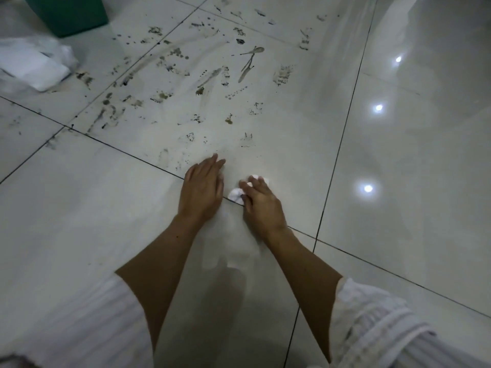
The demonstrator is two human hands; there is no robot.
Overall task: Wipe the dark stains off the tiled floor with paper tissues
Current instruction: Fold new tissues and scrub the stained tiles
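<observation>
Dark stains [170, 67], smears and spots, cover the glossy white tiled floor [398, 160] from the middle of the view to the far edge. My left hand [202, 187] rests flat on the floor just below the nearest marks, fingers straight. Right beside it, my right hand [261, 203] presses a crumpled white paper tissue [236, 195] onto the tile over a grout line. The tissue shows at my fingertips and beside my thumb; the rest is under my palm.
A green bin [71, 14] stands at the far left corner. A white plastic bag with tissues [32, 62] lies on the floor at the left. Ceiling lights reflect on the tiles to the right. My white sleeves fill the bottom corners.
</observation>
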